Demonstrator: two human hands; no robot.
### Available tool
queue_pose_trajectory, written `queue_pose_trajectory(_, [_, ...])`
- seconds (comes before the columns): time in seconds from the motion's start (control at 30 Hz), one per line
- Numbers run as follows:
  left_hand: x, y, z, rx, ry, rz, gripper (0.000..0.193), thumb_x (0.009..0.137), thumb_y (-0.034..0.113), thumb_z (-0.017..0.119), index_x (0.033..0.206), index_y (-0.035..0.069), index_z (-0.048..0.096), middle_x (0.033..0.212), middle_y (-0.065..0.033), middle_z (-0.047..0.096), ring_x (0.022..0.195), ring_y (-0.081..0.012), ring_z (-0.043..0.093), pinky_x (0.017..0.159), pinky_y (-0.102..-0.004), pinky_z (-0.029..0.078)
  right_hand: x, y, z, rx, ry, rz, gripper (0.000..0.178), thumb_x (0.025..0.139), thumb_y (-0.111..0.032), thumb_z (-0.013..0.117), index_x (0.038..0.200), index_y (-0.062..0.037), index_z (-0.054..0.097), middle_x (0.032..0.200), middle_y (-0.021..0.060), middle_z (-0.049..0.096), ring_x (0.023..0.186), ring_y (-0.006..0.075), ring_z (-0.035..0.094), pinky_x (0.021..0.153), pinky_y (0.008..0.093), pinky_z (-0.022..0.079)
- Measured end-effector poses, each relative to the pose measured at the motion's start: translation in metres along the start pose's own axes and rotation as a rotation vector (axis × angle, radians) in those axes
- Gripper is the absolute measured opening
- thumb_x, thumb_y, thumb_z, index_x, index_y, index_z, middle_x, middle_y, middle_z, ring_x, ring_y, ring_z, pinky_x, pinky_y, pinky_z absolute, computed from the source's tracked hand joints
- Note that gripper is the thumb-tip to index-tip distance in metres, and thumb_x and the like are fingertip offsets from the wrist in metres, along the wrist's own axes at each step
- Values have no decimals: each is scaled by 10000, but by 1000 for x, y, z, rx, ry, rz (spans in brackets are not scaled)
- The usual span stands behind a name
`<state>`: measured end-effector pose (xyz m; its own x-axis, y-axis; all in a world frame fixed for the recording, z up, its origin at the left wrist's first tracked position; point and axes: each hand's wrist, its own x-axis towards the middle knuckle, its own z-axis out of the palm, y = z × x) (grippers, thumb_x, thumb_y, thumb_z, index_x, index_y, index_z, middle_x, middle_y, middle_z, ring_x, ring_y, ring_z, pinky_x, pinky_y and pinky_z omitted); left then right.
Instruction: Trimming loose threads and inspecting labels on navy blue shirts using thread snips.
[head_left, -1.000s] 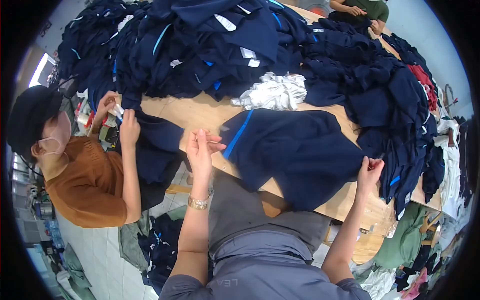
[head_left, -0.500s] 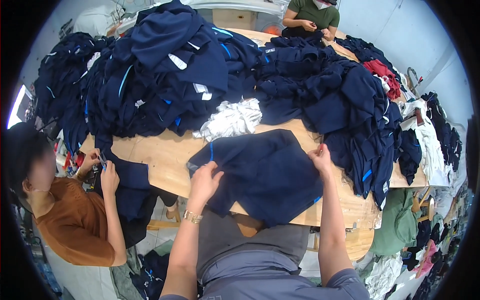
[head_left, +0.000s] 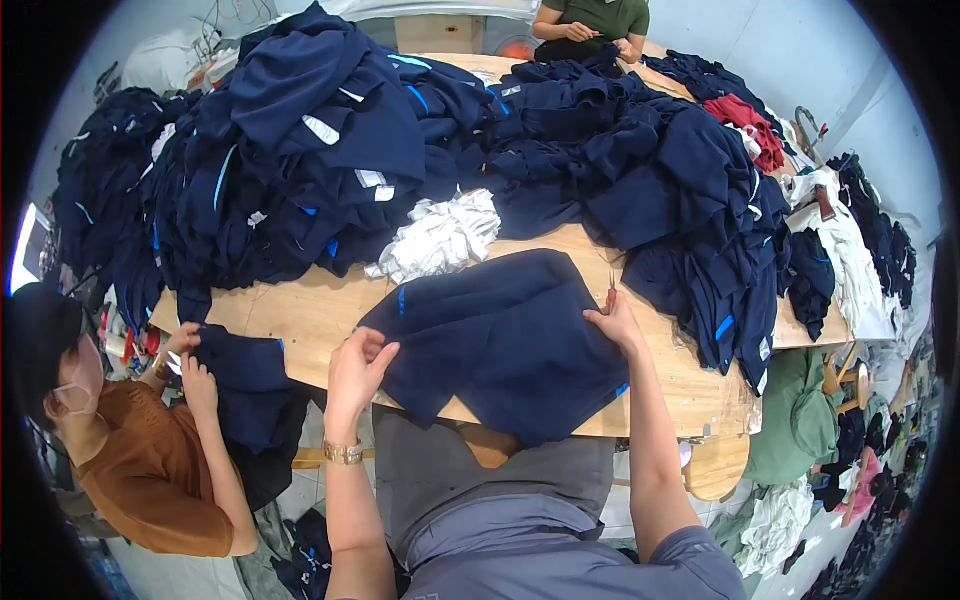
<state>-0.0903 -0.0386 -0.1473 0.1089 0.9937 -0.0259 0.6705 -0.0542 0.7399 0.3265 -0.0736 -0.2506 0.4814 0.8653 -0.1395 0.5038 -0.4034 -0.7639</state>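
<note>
A navy garment [head_left: 490, 340] with small blue marks lies spread in front of me, its lower part over the table's near edge. My left hand [head_left: 358, 368] is at its left edge, fingers bent and closed on the cloth. On the other side, my right hand [head_left: 618, 325] holds thread snips [head_left: 612, 297], red-handled with the thin metal point upward. The thumb of that hand also touches the garment's right edge.
Large heaps of navy garments [head_left: 300, 110] cover the wooden table's [head_left: 310, 340] far side, with a white cloth bundle [head_left: 440, 235] before them. One co-worker [head_left: 150, 450] sits at left handling navy cloth; another person [head_left: 590, 25] works at the far side. Green cloth [head_left: 795, 415] hangs at right.
My left hand has moved left and down from over the garment to its left edge. The thread snips in my right hand now show upright. The whole view has shifted slightly.
</note>
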Motion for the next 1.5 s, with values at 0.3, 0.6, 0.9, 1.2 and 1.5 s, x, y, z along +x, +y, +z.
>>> queue_pose_trajectory(0.3, [10, 70, 17, -625, -71, 396, 548, 701, 177, 763, 1177, 55, 522, 1210, -113, 517, 1106, -215, 504, 918, -331, 416, -114, -183, -36, 219, 38, -828, 355, 679, 41, 659, 866, -48, 371, 846, 77, 566, 745, 229, 538, 682, 311, 441])
queue_pose_trajectory(0.6, [9, 93, 9, -156, -277, 661, 257, 720, 179, 741, 853, 61, 556, 972, -62, 606, 1133, -244, 490, 991, -410, 328, -111, -181, -15, 541, -180, -795, 346, 650, 108, 534, 847, -60, 304, 890, 113, 559, 816, 184, 524, 983, 395, 394])
queue_pose_trajectory(0.9, [1, 77, 8, -607, -405, 406, 198, 807, 63, 657, 900, 18, 488, 833, 5, 484, 811, -61, 435, 727, -206, 385, -106, -204, 11, 595, -208, -632, 346, 791, -66, 653, 821, -77, 309, 900, 103, 606, 864, 137, 525, 809, 270, 382])
queue_pose_trajectory(1.2, [0, 65, 1, -982, -432, 199, 126, 868, 80, 586, 923, 49, 477, 896, 22, 514, 868, -56, 447, 794, -199, 370, -80, -200, 14, 1121, 137, -436, 275, 863, 10, 554, 738, -82, 328, 680, 25, 480, 580, 89, 481, 567, 242, 456])
queue_pose_trajectory(1.5, [-18, 10, 30, -1136, -186, -17, 519, 777, -12, 627, 1257, -6, 429, 1191, -33, 456, 1085, -94, 431, 913, -237, 376, -151, -186, 62, 375, -40, -697, 360, 716, -66, 730, 836, -54, 392, 726, 52, 491, 613, 146, 489, 564, 265, 401])
